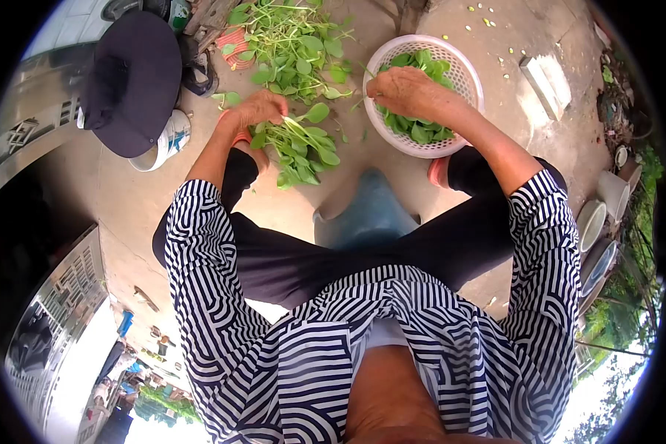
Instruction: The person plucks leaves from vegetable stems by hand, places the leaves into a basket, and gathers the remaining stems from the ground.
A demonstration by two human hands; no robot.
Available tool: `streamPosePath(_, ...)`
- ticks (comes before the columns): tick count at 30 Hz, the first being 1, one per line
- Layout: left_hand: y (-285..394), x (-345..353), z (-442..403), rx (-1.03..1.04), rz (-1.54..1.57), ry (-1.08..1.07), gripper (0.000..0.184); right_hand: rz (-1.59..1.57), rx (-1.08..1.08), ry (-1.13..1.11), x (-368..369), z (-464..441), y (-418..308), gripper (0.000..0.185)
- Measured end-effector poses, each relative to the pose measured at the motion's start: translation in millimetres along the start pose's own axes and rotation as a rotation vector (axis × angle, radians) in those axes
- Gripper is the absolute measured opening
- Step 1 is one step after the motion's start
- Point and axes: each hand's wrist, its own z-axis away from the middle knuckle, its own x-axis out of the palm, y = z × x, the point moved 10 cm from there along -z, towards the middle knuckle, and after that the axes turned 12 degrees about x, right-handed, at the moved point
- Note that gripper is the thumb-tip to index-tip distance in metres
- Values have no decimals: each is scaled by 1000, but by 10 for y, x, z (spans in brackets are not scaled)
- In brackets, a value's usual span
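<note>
My left hand (257, 109) is closed around the pale stems of a bunch of leafy greens (297, 152), whose leaves spread down toward the ground near my left foot. Over a round pinkish-white plastic colander (475, 92) hangs my right hand (403, 89), its fingers curled near the left rim. Whatever those fingers hold, if anything, is hidden. Loose green leaves (425, 132) lie inside the colander, partly covered by the hand. A larger heap of long-stemmed greens (296, 48) is spread on the concrete ahead of my left hand.
A blue-grey plastic stool (370, 211) stands between my legs. At left, a dark hat (132, 81) sits above a white bucket (172, 140). A pale block (542, 89) lies right of the colander. Several basins and pots (613, 194) line the right edge.
</note>
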Motion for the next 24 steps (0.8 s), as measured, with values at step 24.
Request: streamPosePath(24, 1129, -733, 438, -18, 188, 457, 13, -750, -21, -261, 56, 146, -355, 31)
